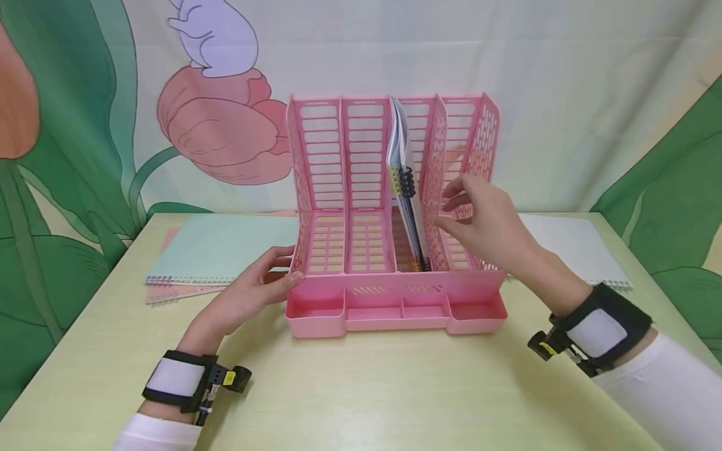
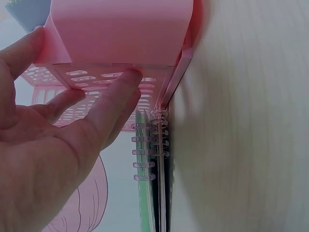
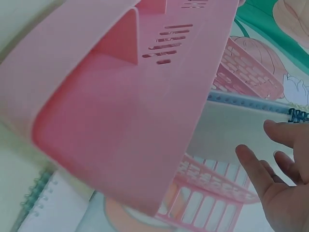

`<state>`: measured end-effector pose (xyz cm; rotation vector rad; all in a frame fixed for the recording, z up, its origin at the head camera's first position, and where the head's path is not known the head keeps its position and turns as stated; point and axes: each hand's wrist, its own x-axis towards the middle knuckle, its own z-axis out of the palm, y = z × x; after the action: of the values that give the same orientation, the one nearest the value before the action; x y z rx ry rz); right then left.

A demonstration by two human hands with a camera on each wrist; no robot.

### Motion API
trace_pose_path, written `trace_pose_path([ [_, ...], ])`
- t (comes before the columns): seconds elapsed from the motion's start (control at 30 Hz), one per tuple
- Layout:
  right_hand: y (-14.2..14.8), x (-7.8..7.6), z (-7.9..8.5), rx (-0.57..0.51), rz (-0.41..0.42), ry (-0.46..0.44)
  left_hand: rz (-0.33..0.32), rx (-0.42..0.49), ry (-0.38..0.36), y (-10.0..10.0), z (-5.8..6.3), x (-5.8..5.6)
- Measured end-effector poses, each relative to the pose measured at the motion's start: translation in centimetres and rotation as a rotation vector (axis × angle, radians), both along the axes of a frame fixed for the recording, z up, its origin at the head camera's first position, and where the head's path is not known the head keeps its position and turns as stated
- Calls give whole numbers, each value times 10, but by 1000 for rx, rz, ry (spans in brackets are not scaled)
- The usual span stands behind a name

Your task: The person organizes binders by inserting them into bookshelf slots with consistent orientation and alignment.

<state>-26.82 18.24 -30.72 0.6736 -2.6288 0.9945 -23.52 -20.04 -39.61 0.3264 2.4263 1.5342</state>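
A pink desktop file organizer (image 1: 397, 282) with upright dividers and small front trays stands on the table. Spiral-bound notebooks (image 1: 410, 210) lean in its third compartment from the left; black and yellow coils face forward. The left hand (image 1: 254, 291) touches the organizer's left side, its thumb at the front corner; in the left wrist view the fingers lie fairly straight against the perforated side panel (image 2: 104, 79). Near the divider right of the notebooks hovers the right hand (image 1: 491, 219), fingers loosely bent and nothing between them. The right wrist view shows that hand (image 3: 285, 179) apart from the notebooks.
Mint green (image 1: 220, 244) and pink (image 1: 186, 293) spiral notebooks lie left of the organizer, partly behind it. To the right lies a white spiral notebook (image 1: 575, 247). A curtain (image 1: 564, 94) printed with plants hangs behind the pale wooden table (image 1: 366, 394).
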Motion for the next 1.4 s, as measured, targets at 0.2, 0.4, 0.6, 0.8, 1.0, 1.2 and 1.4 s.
trace_pose_path([
  [0.2, 24, 9, -6, -29, -31, 31, 0, -7, 1, 1, 0, -1],
  [0.4, 47, 14, -15, -45, -79, 79, 2, -4, -7, 1, 0, 0],
  [0.6, 65, 18, -23, -76, -137, 87, 3, 3, -12, 1, 0, -1],
  [0.8, 86, 22, -35, -75, -185, 36, -4, 8, -9, 0, 0, -1],
  [1.0, 101, 23, -54, -11, -202, -16, -5, 6, -6, -1, 0, -1],
  [1.2, 110, 26, -76, 46, -196, -62, -13, 14, -11, 0, -2, -1],
  [1.4, 115, 21, -86, 138, -211, -155, -7, 20, -4, 0, -3, -2],
])
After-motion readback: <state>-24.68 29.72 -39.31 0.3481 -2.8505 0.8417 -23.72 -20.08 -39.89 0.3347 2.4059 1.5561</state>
